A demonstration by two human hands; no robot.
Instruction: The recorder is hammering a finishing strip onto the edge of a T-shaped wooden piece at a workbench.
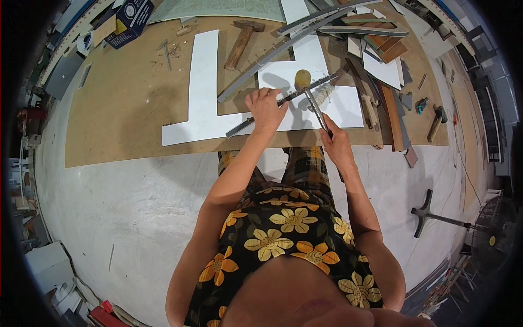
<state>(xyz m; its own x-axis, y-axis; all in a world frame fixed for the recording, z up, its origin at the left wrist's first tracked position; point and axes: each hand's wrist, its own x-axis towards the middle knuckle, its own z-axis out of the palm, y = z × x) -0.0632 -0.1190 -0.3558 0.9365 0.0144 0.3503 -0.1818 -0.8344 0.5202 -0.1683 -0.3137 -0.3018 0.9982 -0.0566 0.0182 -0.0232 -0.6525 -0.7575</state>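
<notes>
Left fingers (263,92): curled tight over the dark strip (289,98), bearing down, I reckoned, so it couldn't skid or twist.
Dark strip: there it lay, slantwise across the white panels (202,82), near end left of my hand, far end off to the right.
Right fingers (327,137): wrapped round the mallet (312,102), low on its handle, likely for swing.
Mallet head: yellowish, just beyond the strip; touching or hovering, I couldn't tell!
White panels: flat on the brown tabletop (120,103), close to my edge, probably for easy reach.
Wooden-handled hammer (238,50): lying farther back, out of my elbows' way, it seemed.
</notes>
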